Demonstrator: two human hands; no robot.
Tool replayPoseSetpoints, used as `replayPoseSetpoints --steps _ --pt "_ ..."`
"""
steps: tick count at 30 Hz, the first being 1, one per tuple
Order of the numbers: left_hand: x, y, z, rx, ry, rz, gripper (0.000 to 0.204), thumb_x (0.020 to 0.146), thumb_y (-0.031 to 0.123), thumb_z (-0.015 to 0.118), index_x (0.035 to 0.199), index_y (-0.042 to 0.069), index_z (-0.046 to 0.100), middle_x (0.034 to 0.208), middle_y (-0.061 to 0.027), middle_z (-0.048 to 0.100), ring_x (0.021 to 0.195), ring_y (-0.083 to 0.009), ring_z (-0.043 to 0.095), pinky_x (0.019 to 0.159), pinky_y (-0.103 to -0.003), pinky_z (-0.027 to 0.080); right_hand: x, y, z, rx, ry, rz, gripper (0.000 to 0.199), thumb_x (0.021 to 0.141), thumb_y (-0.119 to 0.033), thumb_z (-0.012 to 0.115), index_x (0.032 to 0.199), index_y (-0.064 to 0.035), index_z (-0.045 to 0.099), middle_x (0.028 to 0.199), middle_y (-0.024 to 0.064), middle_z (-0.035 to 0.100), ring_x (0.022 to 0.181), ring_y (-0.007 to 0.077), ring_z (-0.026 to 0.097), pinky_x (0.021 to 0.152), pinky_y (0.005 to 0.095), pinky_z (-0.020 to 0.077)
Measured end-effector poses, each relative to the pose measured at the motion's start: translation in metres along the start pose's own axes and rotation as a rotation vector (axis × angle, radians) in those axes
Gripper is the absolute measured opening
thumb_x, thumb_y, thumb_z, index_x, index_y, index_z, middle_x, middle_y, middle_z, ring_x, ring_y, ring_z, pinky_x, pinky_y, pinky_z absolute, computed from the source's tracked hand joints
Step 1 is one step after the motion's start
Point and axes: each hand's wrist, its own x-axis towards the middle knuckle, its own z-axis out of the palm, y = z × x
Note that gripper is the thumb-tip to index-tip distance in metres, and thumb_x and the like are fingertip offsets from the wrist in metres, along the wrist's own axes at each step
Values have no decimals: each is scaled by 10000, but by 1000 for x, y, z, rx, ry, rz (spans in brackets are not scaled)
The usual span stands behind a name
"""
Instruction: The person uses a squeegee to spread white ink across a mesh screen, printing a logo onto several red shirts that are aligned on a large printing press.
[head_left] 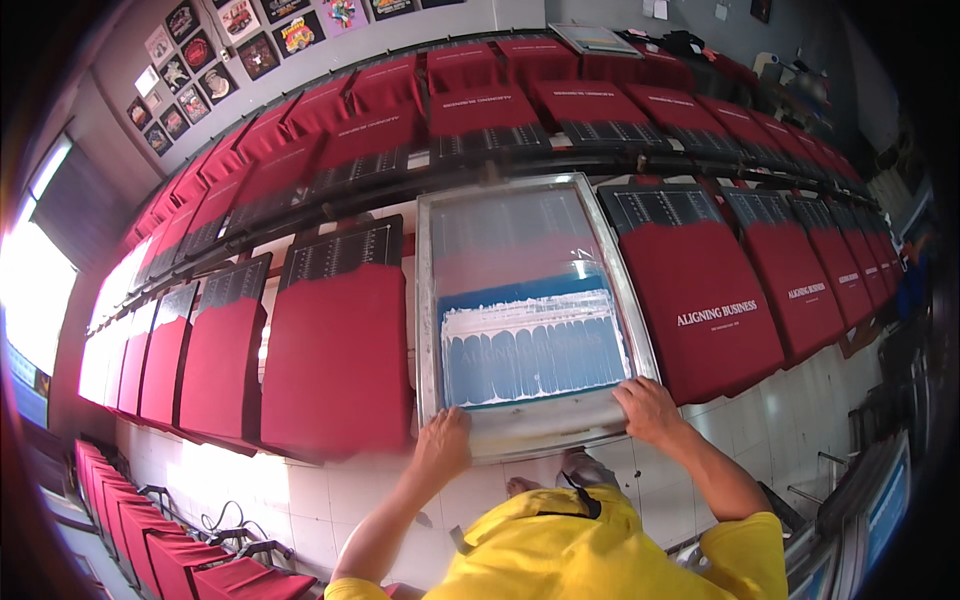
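A screen printing frame [426, 300] with a pale metal rim lies in front of me over a red shirt on a board. Its blue stencil area [480, 367] carries a thick band of white ink [520, 316] with scalloped streaks below it. My left hand [444, 440] is closed around the frame's near left corner. At the near right corner, my right hand [650, 410] grips the same rim, its fingers over the edge. Through the mesh the shirt's red shows faintly; whether the frame touches it I cannot tell.
Beside the frame lie a plain red shirt [335, 350] on the left and a red shirt with white lettering [700, 310] on the right, both on black boards. More rows of shirts stretch behind a dark rail [380, 180]. Other screens [880, 510] stand at lower right.
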Motion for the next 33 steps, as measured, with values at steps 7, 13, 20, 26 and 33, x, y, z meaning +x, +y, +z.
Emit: replayPoseSetpoints --steps 7,13,20,26,33 --pt "-6 -4 15 -60 110 4 416 661 -21 645 1074 14 607 1151 -145 616 1048 -349 633 860 -421 548 -8 -15 -16 83 75 31 248 662 -15 652 897 -41 577 945 99 605 923 311 612 815 407 527" --pt "-24 -7 39 51 219 100 536 624 0 705 1154 18 627 1239 -111 623 1161 -279 625 923 -377 545 -19 -19 4 -1 204 -39 194 761 -44 598 949 1 585 985 122 601 936 287 618 787 379 543" --pt "58 -46 31 37 248 108 480 636 -2 693 1114 19 654 1215 -124 648 1096 -281 659 864 -385 570 57 27 14 23 207 -19 195 739 -11 594 934 -7 588 1000 125 625 931 298 631 781 388 554" --pt "136 -70 -4 -16 184 11 380 680 -22 662 1056 35 672 1080 -154 691 921 -344 690 765 -423 578 135 66 -2 7 93 25 168 711 23 605 869 -38 603 948 118 642 933 323 638 787 426 545" --pt "103 -41 -27 -40 116 -7 377 696 -9 672 1071 8 645 1101 -165 664 984 -329 673 803 -400 566 103 47 -18 56 69 63 212 707 13 634 905 -48 589 986 108 630 982 324 617 823 433 533"
